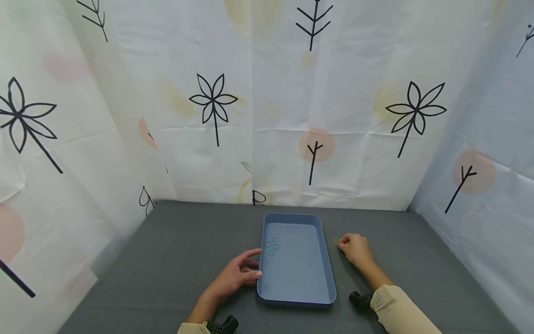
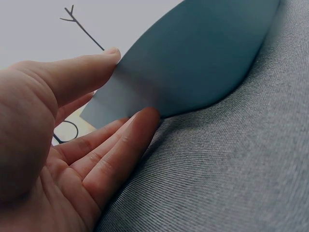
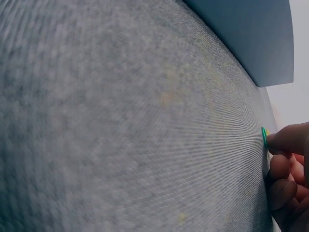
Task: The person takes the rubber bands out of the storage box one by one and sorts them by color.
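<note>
A blue rectangular tray (image 1: 298, 283) lies on the grey table, with several thin rings (image 1: 271, 253) inside near its left wall. My left hand (image 1: 233, 276) is at the tray's left side, its fingertips touching the outer wall. In the left wrist view the thumb (image 2: 91, 72) lies at the tray's edge and the other fingers extend along the wall. Right of the tray, my right hand (image 1: 356, 248) pinches a thin green-yellow ring (image 1: 335, 240), much like a rubber band, close over the table. The ring (image 3: 264, 136) shows at the fingertips in the right wrist view.
Grey cloth (image 1: 196, 232) covers the table. White fabric walls (image 1: 267, 162) with black plant drawings rise behind it and at both sides. A dark wrist device (image 1: 360, 300) is on the right wrist, and another (image 1: 224, 325) is on the left.
</note>
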`<state>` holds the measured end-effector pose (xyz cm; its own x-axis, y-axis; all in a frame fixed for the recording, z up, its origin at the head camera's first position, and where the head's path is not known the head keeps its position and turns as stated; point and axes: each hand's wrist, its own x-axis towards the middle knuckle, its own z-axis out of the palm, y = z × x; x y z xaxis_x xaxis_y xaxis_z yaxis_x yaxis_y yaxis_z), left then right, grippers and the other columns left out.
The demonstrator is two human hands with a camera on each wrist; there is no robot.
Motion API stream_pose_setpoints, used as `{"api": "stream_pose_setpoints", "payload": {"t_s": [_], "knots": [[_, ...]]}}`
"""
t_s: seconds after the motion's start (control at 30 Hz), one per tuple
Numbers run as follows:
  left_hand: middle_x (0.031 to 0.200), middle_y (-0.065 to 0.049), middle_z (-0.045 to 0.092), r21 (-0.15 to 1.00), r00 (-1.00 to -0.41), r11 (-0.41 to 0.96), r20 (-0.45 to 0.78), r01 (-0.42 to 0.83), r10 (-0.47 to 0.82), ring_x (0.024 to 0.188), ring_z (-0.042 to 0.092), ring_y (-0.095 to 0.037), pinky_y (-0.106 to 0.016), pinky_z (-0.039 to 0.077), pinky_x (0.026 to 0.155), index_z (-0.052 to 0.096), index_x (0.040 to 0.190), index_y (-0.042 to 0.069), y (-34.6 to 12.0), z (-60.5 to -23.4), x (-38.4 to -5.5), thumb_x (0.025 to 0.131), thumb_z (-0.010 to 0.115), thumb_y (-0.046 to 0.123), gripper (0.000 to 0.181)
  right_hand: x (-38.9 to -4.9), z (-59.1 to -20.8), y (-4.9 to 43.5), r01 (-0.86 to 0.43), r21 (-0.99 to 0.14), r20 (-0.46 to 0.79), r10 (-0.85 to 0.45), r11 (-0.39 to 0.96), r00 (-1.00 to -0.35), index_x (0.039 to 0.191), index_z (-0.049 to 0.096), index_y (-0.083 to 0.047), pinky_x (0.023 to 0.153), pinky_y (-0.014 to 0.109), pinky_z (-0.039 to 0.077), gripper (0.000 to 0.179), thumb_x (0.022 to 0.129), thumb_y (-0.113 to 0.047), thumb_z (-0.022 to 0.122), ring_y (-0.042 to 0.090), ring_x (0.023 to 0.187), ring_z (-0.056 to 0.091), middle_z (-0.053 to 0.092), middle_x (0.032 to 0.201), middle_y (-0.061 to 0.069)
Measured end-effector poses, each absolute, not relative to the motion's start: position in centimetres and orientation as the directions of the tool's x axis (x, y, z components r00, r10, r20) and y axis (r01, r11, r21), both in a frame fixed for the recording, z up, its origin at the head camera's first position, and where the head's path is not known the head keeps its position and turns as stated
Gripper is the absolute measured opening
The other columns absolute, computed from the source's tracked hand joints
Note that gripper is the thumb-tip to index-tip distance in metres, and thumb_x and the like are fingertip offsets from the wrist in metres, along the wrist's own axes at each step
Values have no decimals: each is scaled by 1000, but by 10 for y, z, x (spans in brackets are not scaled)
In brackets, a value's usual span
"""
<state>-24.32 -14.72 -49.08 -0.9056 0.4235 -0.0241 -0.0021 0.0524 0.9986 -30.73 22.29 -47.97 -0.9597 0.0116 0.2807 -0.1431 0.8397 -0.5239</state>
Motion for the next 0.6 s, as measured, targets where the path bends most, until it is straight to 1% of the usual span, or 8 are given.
{"api": "stream_pose_setpoints", "payload": {"t_s": [0.07, 0.3, 0.43, 0.6], "knots": [[126, -24, 53, 999, -906, 54, -23, 0, 424, 95, 63, -24, -43, 55, 80, 38, 147, 4, -147, -490, -243, 91, 68, 9, 63, -307, -480, 223, -140, -539, 275, 16, 830, -961, 74, 69, -3, 54, 34, 43, 9, 82, -6, 73, 17, 59, 52, 63, 67, 2], [125, -23, 54, 998, -906, 62, -21, 6, 422, 97, 62, -25, -43, 55, 80, 40, 147, 5, -149, -491, -243, 91, 69, 11, 63, -306, -484, 226, -150, -649, 279, 50, 746, -959, 80, 69, -2, 49, 29, 45, 6, 84, -5, 72, 11, 49, 54, 63, 66, 0], [125, -23, 54, 999, -904, 52, -18, 5, 426, 96, 63, -24, -43, 55, 80, 39, 147, 4, -149, -491, -243, 91, 69, 10, 63, -307, -484, 226, -146, -693, 292, 90, 706, -952, 83, 68, 0, 49, 27, 43, 5, 84, -4, 72, 12, 49, 53, 60, 64, -1], [126, -24, 53, 999, -901, 49, -12, 10, 433, 96, 63, -25, -44, 55, 80, 38, 147, 4, -149, -490, -242, 92, 68, 10, 63, -308, -482, 224, -113, -741, 272, 141, 662, -952, 88, 68, 2, 49, 26, 42, 9, 86, -6, 71, 12, 50, 53, 58, 65, -1]]}}
